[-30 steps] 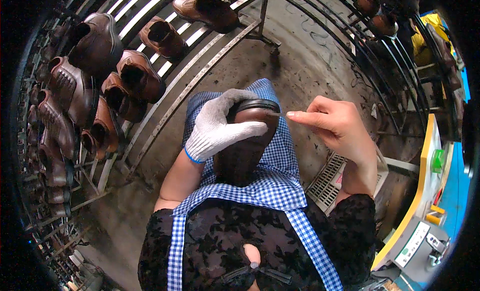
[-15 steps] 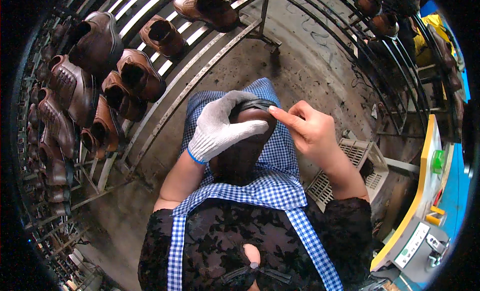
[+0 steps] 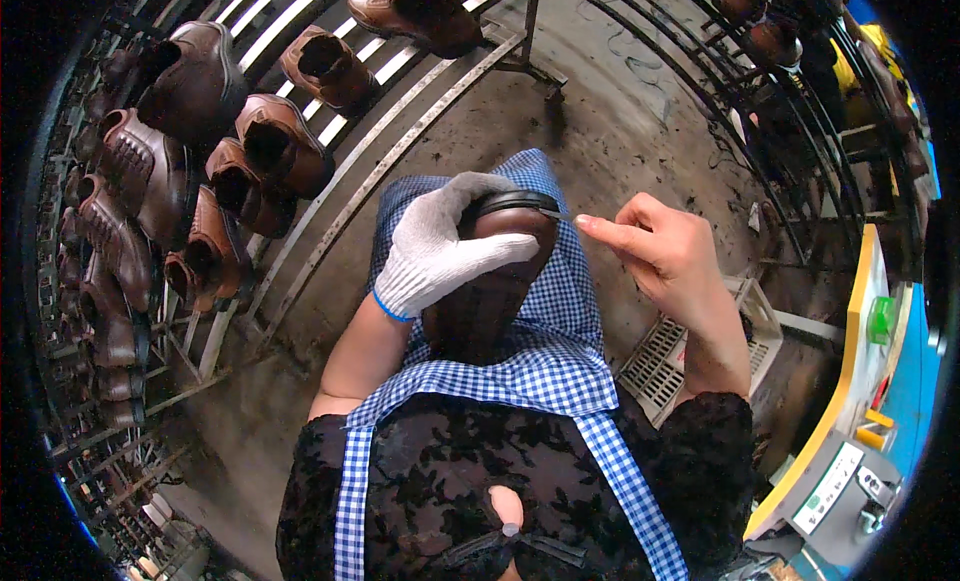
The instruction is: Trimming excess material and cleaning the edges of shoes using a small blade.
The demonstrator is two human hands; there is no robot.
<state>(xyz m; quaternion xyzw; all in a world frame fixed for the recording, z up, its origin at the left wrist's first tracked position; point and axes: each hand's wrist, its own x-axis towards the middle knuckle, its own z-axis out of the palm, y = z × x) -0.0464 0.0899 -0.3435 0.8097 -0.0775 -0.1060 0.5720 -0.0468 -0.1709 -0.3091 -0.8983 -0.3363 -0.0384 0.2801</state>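
My left hand (image 3: 436, 249), in a white knit glove with a blue cuff, grips a dark brown shoe (image 3: 490, 301) over my lap. Its fingers wrap round the black sole edge (image 3: 512, 201) at the rounded end, which points away from me, and the thumb lies across the upper. My bare right hand (image 3: 672, 251) is just right of that end, index finger stretched toward it and the other fingers curled. A thin dark sliver (image 3: 562, 217) shows between the fingertip and the sole edge; I cannot make out what it is.
A metal rack (image 3: 330, 186) at the left bears several brown shoes (image 3: 285, 141). More racks curve along the right. A pale plastic crate (image 3: 650, 366) stands on the floor by my right arm. A yellow-edged bench (image 3: 838, 401) with a grey device is at the lower right.
My right hand has drawn back to the right, away from the shoe. The dark strands bunched at the sole edge no longer show there. My left hand keeps its grip.
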